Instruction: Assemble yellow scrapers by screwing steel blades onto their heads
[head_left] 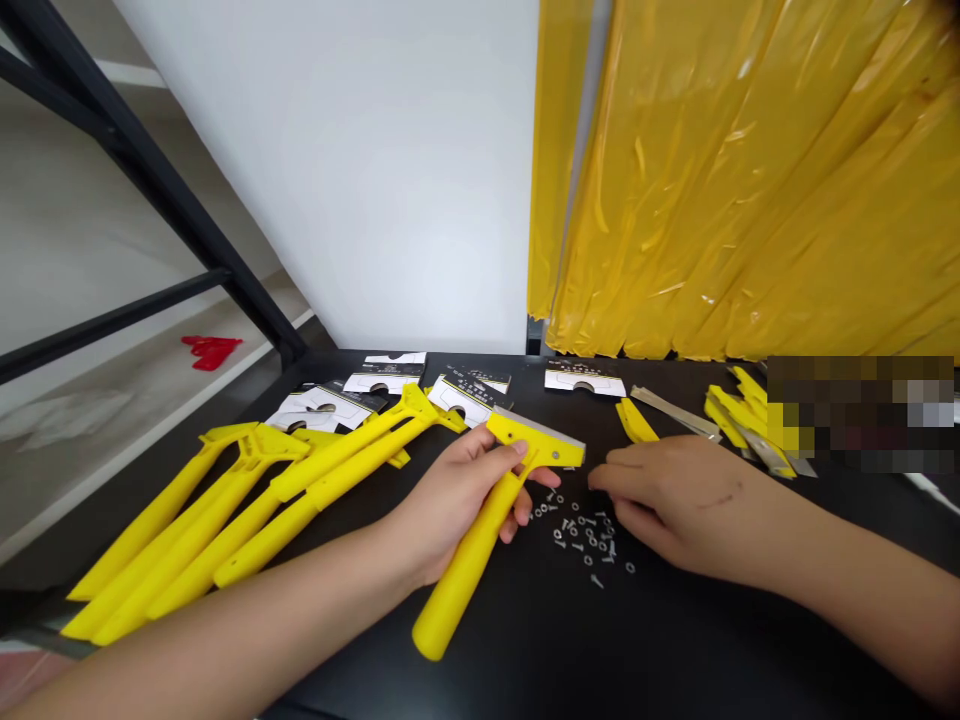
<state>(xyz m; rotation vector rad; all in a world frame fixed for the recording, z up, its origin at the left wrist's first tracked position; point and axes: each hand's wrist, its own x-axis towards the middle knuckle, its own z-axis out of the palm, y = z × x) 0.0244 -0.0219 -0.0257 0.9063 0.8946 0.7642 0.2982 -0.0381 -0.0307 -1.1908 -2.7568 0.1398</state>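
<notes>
My left hand [450, 495] is closed around a yellow scraper [466, 565], thumb on its head and the handle slanting down toward me. A metal strip runs along the head's far edge, and a screw head shows on its face. Just right of the scraper, my right hand [671, 495] hovers with bent fingers close together. Whatever its fingertips may pinch is hidden. Between and below the hands lie small loose screws and nuts [589, 538] on the black tabletop [570, 640]. Behind the right hand lies a yellow plastic piece [636, 422].
Several yellow scraper handles [247, 500] lie at left. Printed cards [583, 378] line the back. At right are metal strips [675, 412] and more yellow pieces [739, 415]. A white panel [375, 180] and yellow plastic wrapping [712, 180] stand behind; a black frame [165, 190] rises at left.
</notes>
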